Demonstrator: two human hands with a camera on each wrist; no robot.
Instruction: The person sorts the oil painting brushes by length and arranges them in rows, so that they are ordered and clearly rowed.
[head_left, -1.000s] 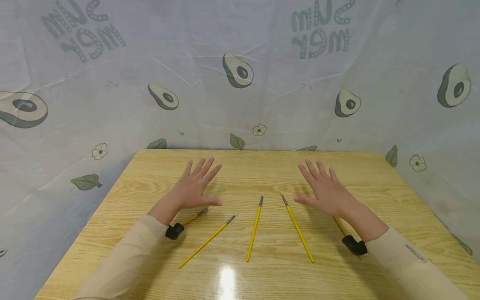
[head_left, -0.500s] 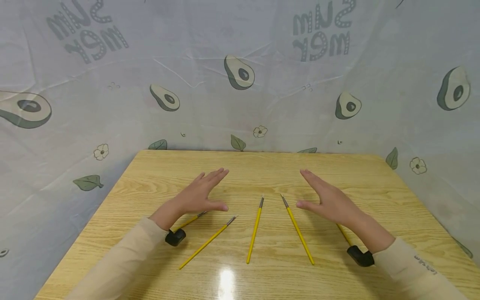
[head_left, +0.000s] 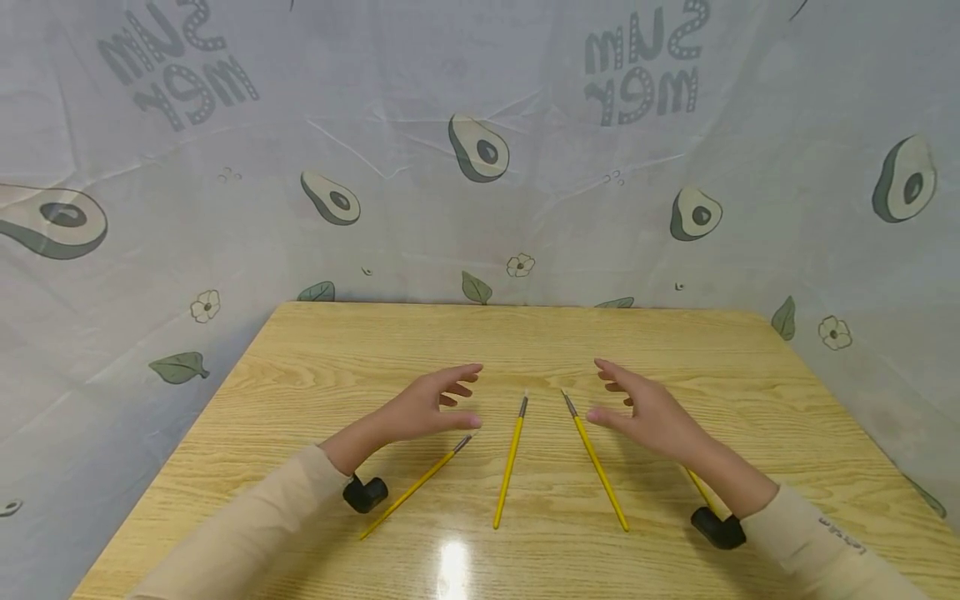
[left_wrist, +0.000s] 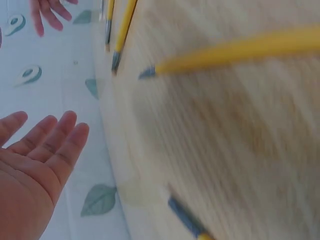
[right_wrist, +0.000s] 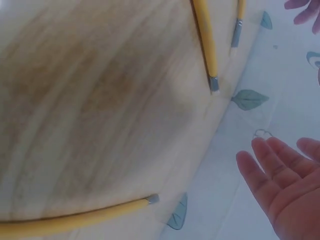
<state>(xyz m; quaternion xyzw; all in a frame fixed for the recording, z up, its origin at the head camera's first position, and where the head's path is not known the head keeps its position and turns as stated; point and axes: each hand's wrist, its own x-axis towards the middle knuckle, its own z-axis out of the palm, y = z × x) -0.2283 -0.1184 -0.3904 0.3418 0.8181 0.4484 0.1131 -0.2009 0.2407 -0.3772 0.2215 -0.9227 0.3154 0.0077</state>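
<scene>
Several yellow-handled paintbrushes with grey ferrules lie fanned out on the wooden table. My left hand [head_left: 427, 407] hovers with loosely bent fingers, its thumb just above the tip of a slanted paintbrush [head_left: 420, 482]. A middle paintbrush [head_left: 512, 458] lies between the two hands. To its right is another paintbrush [head_left: 596, 462], whose bristle end is close to my right hand [head_left: 651, 414]. That hand is also in the air, holding nothing. Under the right wrist, one more paintbrush [head_left: 701, 487] is partly covered. In the left wrist view, a further paintbrush [left_wrist: 186, 218] shows at the bottom, hidden from the head view by the left arm.
The wood-grain table [head_left: 450, 333] reaches back to a pale curtain [head_left: 405, 217] printed with avocados and leaves. Each wrist carries a small black camera, the left camera [head_left: 365, 494] hanging low over the table. Light glares near the front edge.
Both hands have turned from flat, spread palms to sideways with bent fingers. They have lowered; the left hand has also moved right, covering the leftmost paintbrush. The brushes have not moved.
</scene>
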